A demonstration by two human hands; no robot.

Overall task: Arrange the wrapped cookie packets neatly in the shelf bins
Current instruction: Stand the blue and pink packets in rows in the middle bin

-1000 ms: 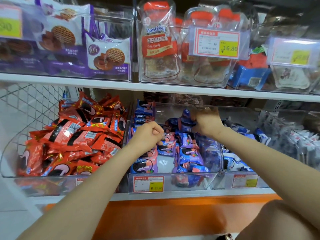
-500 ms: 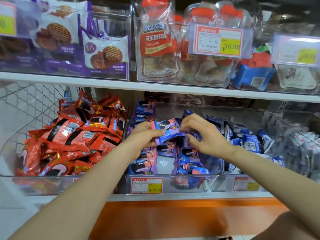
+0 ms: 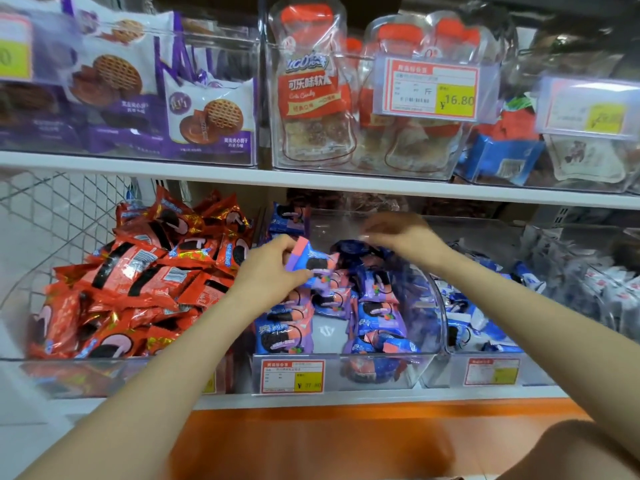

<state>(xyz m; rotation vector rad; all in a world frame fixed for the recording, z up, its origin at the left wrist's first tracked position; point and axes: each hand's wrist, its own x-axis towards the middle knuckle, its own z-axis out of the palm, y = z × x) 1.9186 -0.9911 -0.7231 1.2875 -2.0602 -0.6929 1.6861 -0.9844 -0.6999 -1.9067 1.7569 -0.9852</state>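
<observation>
The clear middle bin (image 3: 429, 306) on the lower shelf holds blue, purple and pink wrapped cookie packets (image 3: 377, 308) in rough rows. My left hand (image 3: 270, 271) pinches one such packet (image 3: 313, 259) above the bin's left row. My right hand (image 3: 398, 237), blurred by motion, hovers over dark blue packets (image 3: 349, 247) at the back of the bin. Its fingers stretch out to the left, and I see nothing held in them.
A bin piled with red cookie packets (image 3: 138, 278) stands to the left. Another bin with blue and white packets (image 3: 485, 323) is on the right. The upper shelf edge (image 3: 311, 183) hangs close above my hands, with waffle packs (image 3: 207, 119) and candy bags (image 3: 311, 98) on it.
My right hand has let go of the packet both hands held and moved up and back into the bin. The left hand keeps the packet and has lifted it slightly.
</observation>
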